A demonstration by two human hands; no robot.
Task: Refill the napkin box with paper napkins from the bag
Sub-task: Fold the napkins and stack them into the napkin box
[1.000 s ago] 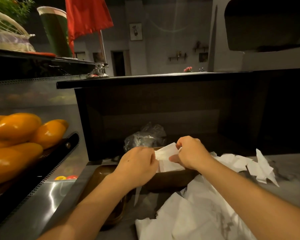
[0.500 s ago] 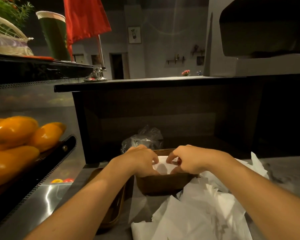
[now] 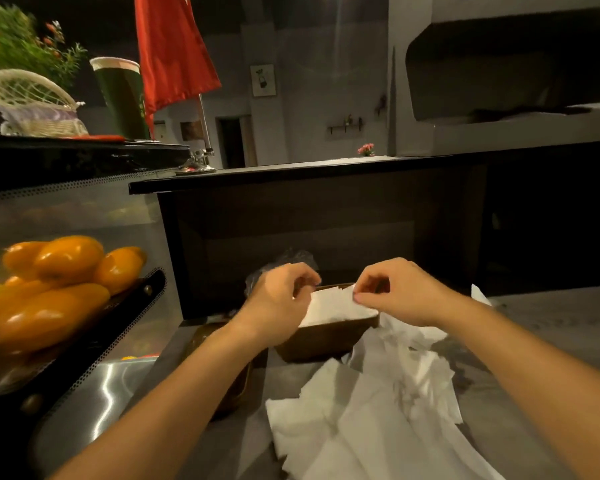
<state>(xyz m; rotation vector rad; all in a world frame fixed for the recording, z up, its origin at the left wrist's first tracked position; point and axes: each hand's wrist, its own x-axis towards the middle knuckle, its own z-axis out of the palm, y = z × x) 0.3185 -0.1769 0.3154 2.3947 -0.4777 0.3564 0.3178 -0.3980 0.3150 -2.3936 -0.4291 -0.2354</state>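
White napkins [image 3: 336,306] are sitting in the brown box [image 3: 326,336] | both hands are hovering just above | right hand [image 3: 400,292] is pinching the top napkin's corner | left hand [image 3: 279,299] is curled at the left edge, grip hidden | loose napkins [image 3: 378,420] are lying nearer the right arm.

A single wide-angle head-worn camera looks forward and down from close above the table [image 3: 551,334], both forearms reaching in from six o'clock toward the centre, a dark raised counter [image 3: 326,168] crossing toward twelve o'clock.
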